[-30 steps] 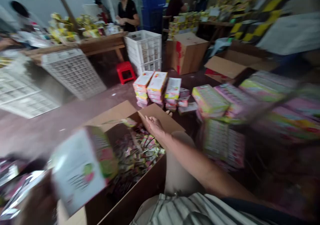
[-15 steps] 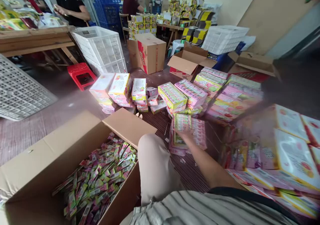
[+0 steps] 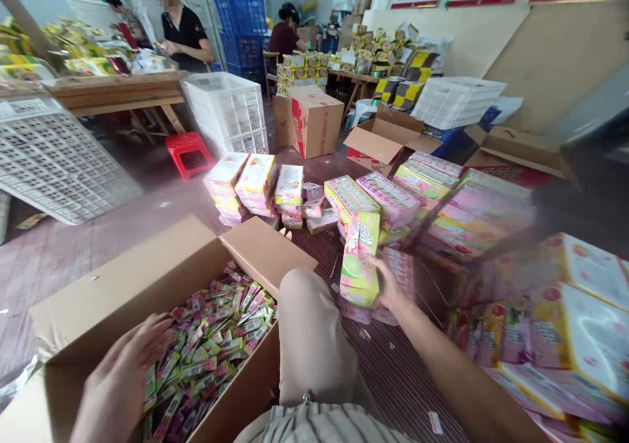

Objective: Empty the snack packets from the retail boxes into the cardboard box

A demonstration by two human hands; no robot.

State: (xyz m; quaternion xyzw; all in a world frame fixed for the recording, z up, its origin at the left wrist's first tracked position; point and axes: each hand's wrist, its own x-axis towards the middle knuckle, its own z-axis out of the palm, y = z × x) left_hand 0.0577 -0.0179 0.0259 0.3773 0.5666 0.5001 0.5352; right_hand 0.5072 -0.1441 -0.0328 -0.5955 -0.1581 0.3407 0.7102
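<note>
My right hand [image 3: 388,284] grips the side of a green and pink printed box [image 3: 360,263], which is tilted up with its printed side facing me. Beneath it, partly covered, lies a pink box of small packs [image 3: 400,269] on the floor. At the left, my left hand [image 3: 130,354] hovers over the big brown carton [image 3: 122,282], its fingers stretched out, slightly blurred and holding nothing. Inside that carton lies a loose heap of small green and pink packets [image 3: 211,345].
Stacked printed boxes [image 3: 255,181] stand ahead, with more boxes [image 3: 580,331] at the right. White crates [image 3: 223,112], a red stool [image 3: 189,154] and an open carton [image 3: 386,138] are further back. Co-workers, one in a black shirt [image 3: 184,40], sit at tables.
My right hand has picked up the green and pink box from the pile and tipped it up. My left hand has come into view over the carton. The view has tilted up.
</note>
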